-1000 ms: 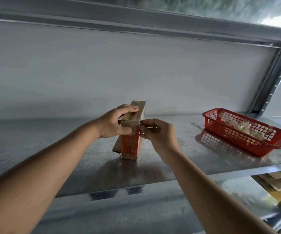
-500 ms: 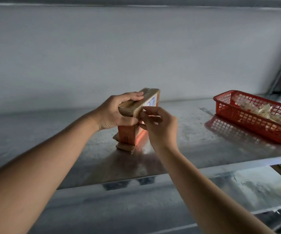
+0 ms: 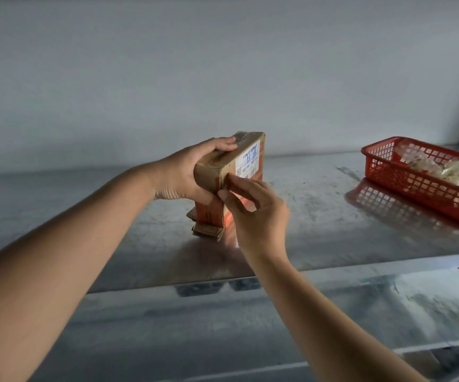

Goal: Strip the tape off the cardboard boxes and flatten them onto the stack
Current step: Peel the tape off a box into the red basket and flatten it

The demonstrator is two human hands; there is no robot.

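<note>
A small brown and orange cardboard box [image 3: 246, 161] stands on end on the metal shelf [image 3: 319, 216], its lower flaps splayed open. A white shipping label faces right on its side. My left hand [image 3: 187, 172] grips the box's top end, fingers over the top and thumb underneath. My right hand [image 3: 253, 213] pinches at the near top corner of the box, where a tape edge seems to lie; the tape itself is too faint to make out.
A red plastic basket [image 3: 404, 183] holding crumpled tape scraps sits at the right of the shelf. A grey wall closes the back. A second metal shelf [image 3: 250, 326] lies below the front edge.
The box has tilted so its labelled side now faces me more. My right hand has shifted down to the near top corner. The view has dropped and moved closer.
</note>
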